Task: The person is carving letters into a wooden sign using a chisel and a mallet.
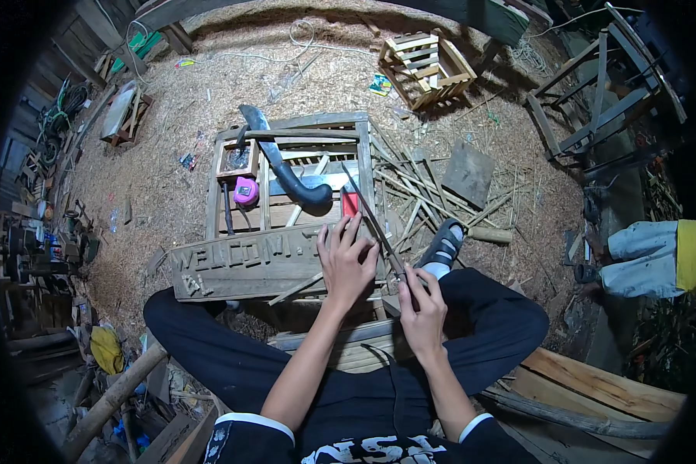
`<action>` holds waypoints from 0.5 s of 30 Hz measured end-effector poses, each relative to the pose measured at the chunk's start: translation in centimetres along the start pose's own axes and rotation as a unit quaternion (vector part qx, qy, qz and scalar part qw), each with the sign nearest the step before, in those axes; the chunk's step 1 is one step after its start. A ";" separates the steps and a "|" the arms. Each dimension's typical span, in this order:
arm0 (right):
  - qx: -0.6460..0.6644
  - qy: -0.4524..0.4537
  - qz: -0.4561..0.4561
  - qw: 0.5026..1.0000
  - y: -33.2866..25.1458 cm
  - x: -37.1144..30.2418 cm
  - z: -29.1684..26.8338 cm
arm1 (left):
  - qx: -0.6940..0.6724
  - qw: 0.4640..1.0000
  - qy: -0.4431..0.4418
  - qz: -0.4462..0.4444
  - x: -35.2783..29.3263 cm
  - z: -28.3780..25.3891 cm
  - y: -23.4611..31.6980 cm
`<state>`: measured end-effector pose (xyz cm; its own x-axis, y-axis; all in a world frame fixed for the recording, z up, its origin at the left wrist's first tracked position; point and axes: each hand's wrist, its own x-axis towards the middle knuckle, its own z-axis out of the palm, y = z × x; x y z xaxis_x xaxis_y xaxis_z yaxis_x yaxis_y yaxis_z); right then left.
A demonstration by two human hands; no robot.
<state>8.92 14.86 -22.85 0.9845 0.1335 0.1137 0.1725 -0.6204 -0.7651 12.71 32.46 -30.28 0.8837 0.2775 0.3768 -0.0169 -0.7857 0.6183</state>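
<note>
My right hand [423, 309] is closed around the handle end of a long, thin dark blade [373, 213], which slants up and left past my other hand. My left hand [346, 261] is at the right end of a wooden sign board [232, 284] with raised letters. Its thumb and forefinger come together beside the blade, and I cannot make out what is between them. The board lies across the near side of a slatted wooden frame [211, 182]. Small wood pieces [196, 288] sit at the board's left end.
On the frame lie a black-handled machete [295, 182], a pink tape measure [246, 190], a small wooden box [238, 172] and a red-ended metal tool [350, 205]. Thin wood strips [414, 185] litter the shavings at right. A slatted crate [428, 69] stands farther off.
</note>
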 end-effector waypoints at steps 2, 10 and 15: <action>0.015 -0.014 -0.009 1.000 0.3 -0.5 -1.1 | 0.001 1.000 -0.002 -0.004 -0.1 -0.2 -0.1; 0.003 0.000 -0.026 1.000 0.4 -0.7 -0.2 | 0.004 1.000 -0.002 -0.002 0.1 -0.2 -0.3; -0.002 -0.004 -0.019 1.000 1.9 -4.1 -2.8 | 0.004 1.000 -0.011 -0.001 -0.1 0.1 -0.2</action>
<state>5.26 10.93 -22.99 0.9770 0.1630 0.1377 0.2098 -0.6179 -0.7577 12.67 32.55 -30.48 0.8936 0.2677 0.3602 -0.0111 -0.7892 0.6140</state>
